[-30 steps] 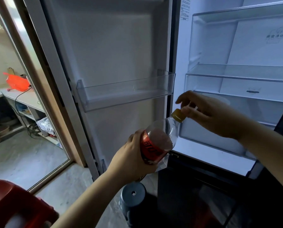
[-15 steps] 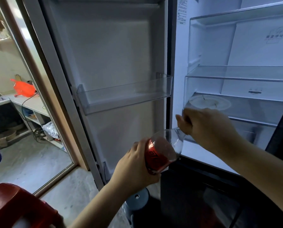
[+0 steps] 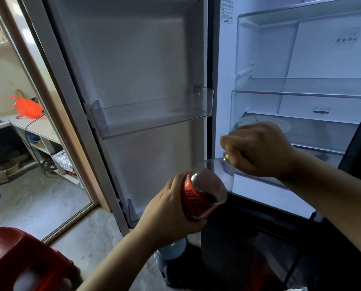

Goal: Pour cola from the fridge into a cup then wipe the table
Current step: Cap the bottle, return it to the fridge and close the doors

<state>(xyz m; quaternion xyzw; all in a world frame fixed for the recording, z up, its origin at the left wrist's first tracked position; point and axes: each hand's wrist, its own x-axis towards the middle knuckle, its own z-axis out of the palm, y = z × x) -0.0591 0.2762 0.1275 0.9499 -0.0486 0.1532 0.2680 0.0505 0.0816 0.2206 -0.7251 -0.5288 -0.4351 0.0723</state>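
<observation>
Before the open fridge [image 3: 259, 59], the cola bottle [image 3: 204, 192] lies tilted in the air. The left grip [image 3: 169, 213] wraps its red label, and the right grip [image 3: 261, 152] is curled on the gold cap [image 3: 226, 156]. It looks nearly empty, so light, and its thin plastic may squash. Hold the middle firmly, twist the cap gently.

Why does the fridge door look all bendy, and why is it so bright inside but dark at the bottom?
Head view: the wide-angle lens bows straight edges, so the fridge door curves near the picture's side; the lit fridge shelves glow white while the dark front below sits in shadow; the red stool in the corner is blurry.
</observation>
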